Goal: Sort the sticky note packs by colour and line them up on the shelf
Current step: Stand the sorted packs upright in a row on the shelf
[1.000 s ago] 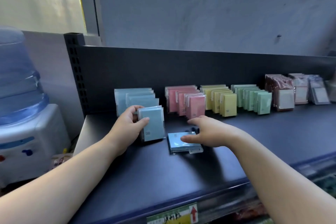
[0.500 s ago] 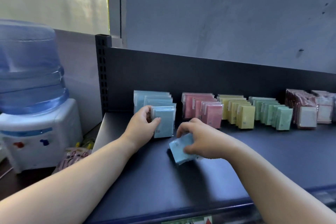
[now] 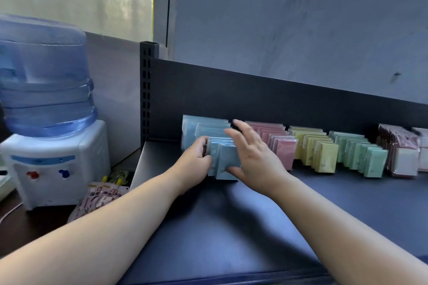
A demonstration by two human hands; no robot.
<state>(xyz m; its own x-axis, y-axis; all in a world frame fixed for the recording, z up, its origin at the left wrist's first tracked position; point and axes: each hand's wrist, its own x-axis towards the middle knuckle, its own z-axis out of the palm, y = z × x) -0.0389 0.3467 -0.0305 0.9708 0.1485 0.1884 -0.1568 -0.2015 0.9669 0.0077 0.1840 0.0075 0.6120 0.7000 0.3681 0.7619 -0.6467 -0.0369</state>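
Sticky note packs stand in rows on the dark shelf (image 3: 231, 227): blue packs (image 3: 203, 128) at the left, then pink packs (image 3: 281, 148), yellow packs (image 3: 324, 157), green packs (image 3: 372, 162) and brownish packs (image 3: 404, 164) at the right. My left hand (image 3: 195, 164) grips the left edge of the front blue packs. My right hand (image 3: 252, 157) has spread, straight fingers and its palm lies against the foremost blue pack (image 3: 228, 162), which stands upright at the front of the blue row.
A water dispenser (image 3: 49, 159) with a blue bottle (image 3: 44, 76) stands left of the shelf, with printed packets (image 3: 99, 196) at its foot. The shelf's black back panel (image 3: 254, 97) and perforated upright (image 3: 146, 90) rise behind the rows.
My right hand lifted the blue pack off the shelf and set it upright at the front of the blue row. Its fingers have opened. The camera turned left and closer.
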